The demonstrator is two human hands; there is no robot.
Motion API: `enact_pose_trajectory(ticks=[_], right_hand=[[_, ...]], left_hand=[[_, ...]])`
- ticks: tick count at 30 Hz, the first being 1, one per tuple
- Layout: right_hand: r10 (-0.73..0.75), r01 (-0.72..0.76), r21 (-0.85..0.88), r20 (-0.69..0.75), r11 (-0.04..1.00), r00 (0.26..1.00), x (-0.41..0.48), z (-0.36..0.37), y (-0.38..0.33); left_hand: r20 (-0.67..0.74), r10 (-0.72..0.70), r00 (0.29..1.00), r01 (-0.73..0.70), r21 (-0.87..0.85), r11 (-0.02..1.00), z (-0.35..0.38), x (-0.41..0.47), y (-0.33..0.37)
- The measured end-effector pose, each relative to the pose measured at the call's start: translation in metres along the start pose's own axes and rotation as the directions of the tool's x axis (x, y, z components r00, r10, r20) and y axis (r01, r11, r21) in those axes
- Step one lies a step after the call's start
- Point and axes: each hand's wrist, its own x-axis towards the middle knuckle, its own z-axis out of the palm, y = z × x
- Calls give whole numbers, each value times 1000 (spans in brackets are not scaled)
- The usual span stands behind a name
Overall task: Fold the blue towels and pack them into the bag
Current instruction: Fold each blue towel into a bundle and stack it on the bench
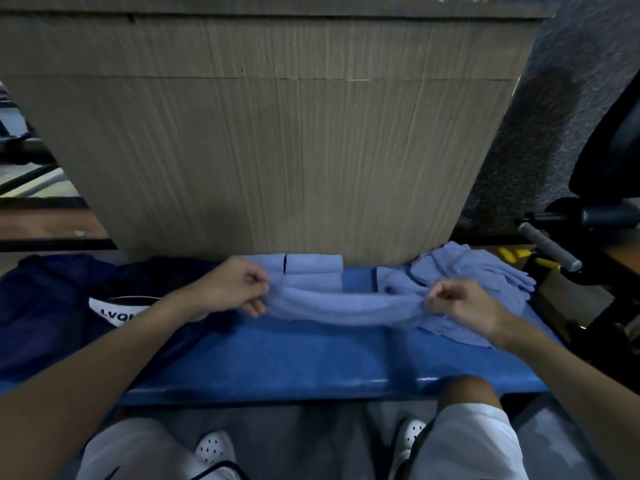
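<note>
A light blue towel (346, 306) stretches across the blue table (311, 358) between my hands, sagging in the middle. My left hand (232, 289) pinches its left end and my right hand (464, 306) pinches its right end. Behind it, folded light blue towels (311, 270) are stacked against the wooden panel. A loose heap of unfolded blue towels (474, 271) lies at the right end of the table. The dark navy bag (69, 306) with a white label sits at the left, beside my left forearm.
A tall wooden panel (277, 150) rises directly behind the table. A black chair with a grey handle (550, 245) stands at the right. Yellow objects (512, 256) lie near the heap. My knees and white shoes (214, 448) show below the table's front edge.
</note>
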Motion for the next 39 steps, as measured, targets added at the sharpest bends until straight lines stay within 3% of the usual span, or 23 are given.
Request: enact_pose_trajectory(ticks=[3, 6, 11, 13, 19, 24, 27, 30, 34, 39], right_hand=[[92, -87, -41, 118, 995, 989, -13, 22, 27], [118, -113, -39, 187, 993, 975, -18, 37, 40], [168, -202, 146, 214, 968, 962, -18, 60, 60], [233, -273, 218, 193, 937, 953, -16, 75, 68], [215, -217, 12, 116, 976, 970, 5, 105, 86], [122, -118, -124, 25, 985, 992, 30, 112, 97], [120, -138, -179, -107, 974, 987, 46, 120, 99], [133, -168, -170, -201, 971, 971, 61, 128, 100], [186, -229, -197, -215, 953, 959, 70, 137, 102], [220, -280, -292, -223, 914, 950, 76, 141, 103]], left_hand=[[121, -69, 990, 57, 106, 993, 21, -6, -30], [155, -103, 982, 71, 199, 977, 34, -6, -48], [148, -131, 980, 100, 205, 974, 56, 7, -73], [154, -152, 976, 122, 188, 975, 67, 15, -88], [99, -63, 993, 35, 263, 964, 89, 39, -136], [-56, -3, 998, 18, 274, 961, 91, 58, -140], [-188, 49, 981, 0, 255, 967, 93, 77, -147], [-226, 59, 972, 18, 325, 946, 94, 91, -155], [-252, 52, 966, 73, 462, 884, 100, 98, -168], [-282, 44, 959, 67, 372, 926, 101, 100, -162]])
